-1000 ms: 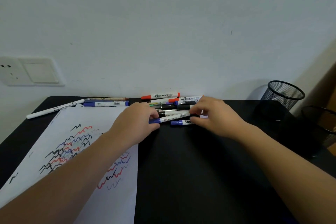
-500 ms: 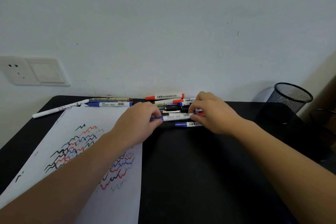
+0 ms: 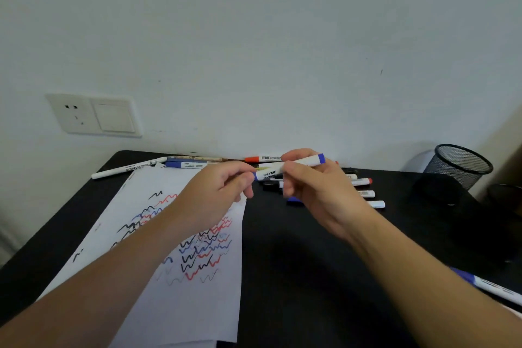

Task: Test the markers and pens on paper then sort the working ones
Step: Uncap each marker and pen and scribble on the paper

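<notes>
While lifted above the table: blue marker (image 3: 293, 167)
Right hand (image 3: 316, 186): grips its barrel
Left hand (image 3: 217, 192): pinches its left end

One sheet of paper (image 3: 197, 305), two mesh cups (image 3: 459, 164), one wall socket plate (image 3: 93, 116), two hands (image 3: 214, 195).

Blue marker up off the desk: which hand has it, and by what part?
Both hands hold the blue marker: the right hand grips its white barrel, and the left hand pinches its capped end.
</notes>
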